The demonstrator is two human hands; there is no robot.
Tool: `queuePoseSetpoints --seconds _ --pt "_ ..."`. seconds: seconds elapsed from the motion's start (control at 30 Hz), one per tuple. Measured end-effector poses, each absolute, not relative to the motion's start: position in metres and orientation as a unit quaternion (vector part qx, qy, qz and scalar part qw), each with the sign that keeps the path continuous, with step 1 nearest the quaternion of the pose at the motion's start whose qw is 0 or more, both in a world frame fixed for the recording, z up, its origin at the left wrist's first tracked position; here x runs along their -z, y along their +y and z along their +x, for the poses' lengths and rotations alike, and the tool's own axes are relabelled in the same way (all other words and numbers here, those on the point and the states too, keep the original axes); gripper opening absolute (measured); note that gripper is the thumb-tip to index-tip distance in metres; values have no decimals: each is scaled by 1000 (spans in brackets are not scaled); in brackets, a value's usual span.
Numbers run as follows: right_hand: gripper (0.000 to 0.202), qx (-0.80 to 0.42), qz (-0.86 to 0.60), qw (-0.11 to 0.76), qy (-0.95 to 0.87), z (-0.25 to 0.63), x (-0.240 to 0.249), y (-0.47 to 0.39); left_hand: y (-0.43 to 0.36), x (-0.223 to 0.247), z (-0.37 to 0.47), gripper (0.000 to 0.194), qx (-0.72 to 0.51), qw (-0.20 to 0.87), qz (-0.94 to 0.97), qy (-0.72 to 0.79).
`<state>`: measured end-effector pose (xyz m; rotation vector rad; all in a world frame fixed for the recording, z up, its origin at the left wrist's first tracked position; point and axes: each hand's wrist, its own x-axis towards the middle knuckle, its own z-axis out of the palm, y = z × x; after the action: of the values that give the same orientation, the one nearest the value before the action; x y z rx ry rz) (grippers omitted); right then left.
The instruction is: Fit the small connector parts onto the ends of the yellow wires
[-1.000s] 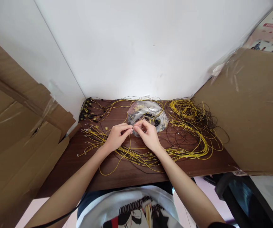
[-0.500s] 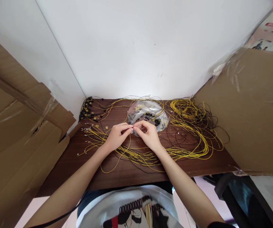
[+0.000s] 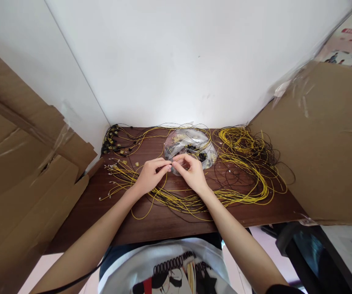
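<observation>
My left hand (image 3: pixel 152 175) and my right hand (image 3: pixel 192 174) meet fingertip to fingertip over the middle of the table, in front of a clear plastic bag (image 3: pixel 176 141). Both are closed in a pinch. A thin yellow wire (image 3: pixel 164 181) runs down from the left fingertips and loops towards the table edge. Between the two pinches a tiny dark piece is just visible, too small to name. Below my hands lies a bundle of yellow and black wires (image 3: pixel 240 199), its left ends bearing small pale metal tips (image 3: pixel 111 166).
Black connectors (image 3: pixel 111 141) on wires are heaped at the back left of the brown table (image 3: pixel 102 228). Tangled yellow wire (image 3: pixel 235 138) lies at the back right. The bag holds black and yellow parts. Cardboard walls (image 3: pixel 326 143) flank both sides; a white wall (image 3: pixel 176 73) stands behind.
My hands stay almost in place, fingertips still together. The loop of yellow wire below the left hand has shifted slightly and drawn up a little.
</observation>
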<state>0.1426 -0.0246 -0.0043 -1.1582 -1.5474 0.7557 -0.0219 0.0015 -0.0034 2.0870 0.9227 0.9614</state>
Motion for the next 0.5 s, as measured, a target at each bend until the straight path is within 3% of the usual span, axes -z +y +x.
queuePoseSetpoints --seconds 0.5 --pt "16 -323 -480 520 -628 142 8 -24 2 4 -23 25 -349 319 808 351"
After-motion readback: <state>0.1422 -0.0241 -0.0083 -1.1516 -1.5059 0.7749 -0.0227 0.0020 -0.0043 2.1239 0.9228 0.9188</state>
